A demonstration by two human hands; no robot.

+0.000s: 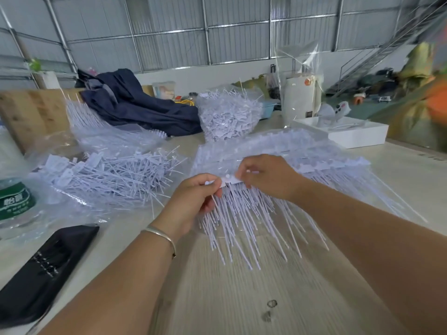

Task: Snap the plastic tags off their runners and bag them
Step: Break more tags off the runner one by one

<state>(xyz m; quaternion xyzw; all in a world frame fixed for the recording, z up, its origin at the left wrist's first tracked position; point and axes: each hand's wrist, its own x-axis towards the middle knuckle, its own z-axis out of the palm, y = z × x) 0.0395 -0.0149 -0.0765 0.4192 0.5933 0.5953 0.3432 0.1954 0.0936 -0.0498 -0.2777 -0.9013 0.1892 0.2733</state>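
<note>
— Grips? Tags?
— Left hand (193,197) and right hand (266,176) pinch one white plastic tag runner (229,181), held over the counter (242,298).
— Progress?
— Loose white tags piled on clear bag (101,177) left of grips; stacked runners (302,153) beyond remain.

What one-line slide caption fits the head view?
Both hands, left and right, grip a white tag runner; loose tags heaped left.
</note>
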